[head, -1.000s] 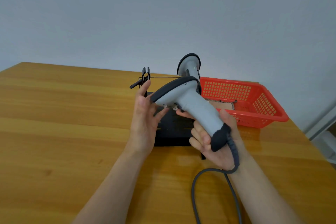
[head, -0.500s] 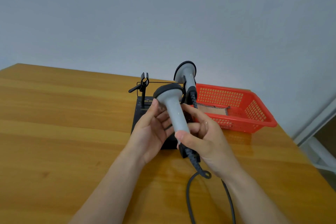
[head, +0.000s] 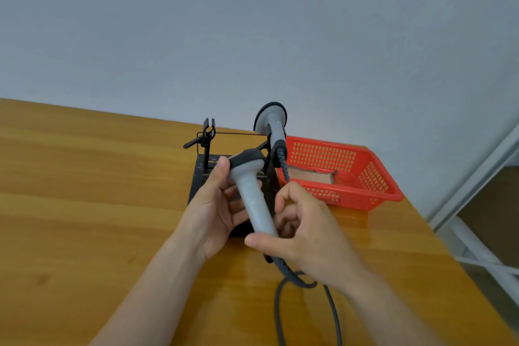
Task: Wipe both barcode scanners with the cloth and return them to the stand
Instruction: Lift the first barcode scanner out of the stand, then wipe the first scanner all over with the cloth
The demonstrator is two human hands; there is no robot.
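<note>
I hold a grey barcode scanner [head: 254, 199] with a dark head, its handle pointing toward me, above the black stand [head: 200, 177]. My left hand [head: 216, 205] grips the head end, thumb on the dark rim. My right hand [head: 303, 233] holds the lower handle where the dark cable [head: 280, 303] leaves it. A second grey scanner [head: 271, 123] sits upright in the stand's right cradle. The left cradle clip [head: 207, 133] holds nothing. A tan cloth [head: 309, 175] lies inside the red basket [head: 373, 177].
The wooden table [head: 84, 191] runs left and toward me. The red basket stands right of the stand, near the table's right edge. A white frame [head: 477, 233] stands beyond that edge. A grey wall is behind.
The scanner in my hands has turned from head-left and tilted to lengthwise with its head away from me and has come lower over the stand. My right hand slid to the handle's end.
</note>
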